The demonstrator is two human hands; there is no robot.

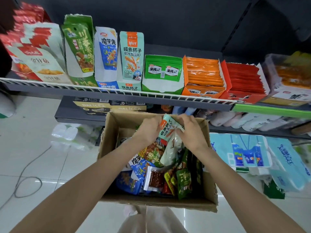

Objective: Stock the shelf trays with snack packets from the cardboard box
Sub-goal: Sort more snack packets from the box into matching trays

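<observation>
Two bare forearms reach forward from the lower edge of the view over an open cardboard box (208, 201) standing on the white tiled floor (33, 148). The left hand (149, 127) and the right hand (191, 132) meet above the far end of the box, both grasping one teal snack packet (165, 129) with an orange top band; the left fingers curl round its upper left edge, the right fingers (182, 117) pinch its upper right edge, and the packet is held tilted, clear of the heap below. The box holds a loose pile of mixed packets: a blue packet (134, 167), a dark green packet (185, 180), and a clear vacuum pouch (154, 179) of what appears to be red chilli snack. Above, a dark shelf fronted by a white wire rail (117, 91) carries a row of display trays: a teal tray (130, 64) whose upright packets bear the same print as the held packet, a blue-and-white tray (106, 54) to its left, a green tray (161, 78) to its right with packets lying low inside, then an orange tray (202, 76) and a red tray (242, 83), each filled with packed rows. Lower shelves hold boxed goods and wrapped tissue packs (249, 152). A grey cable (25, 174) loops across the floor at left.
</observation>
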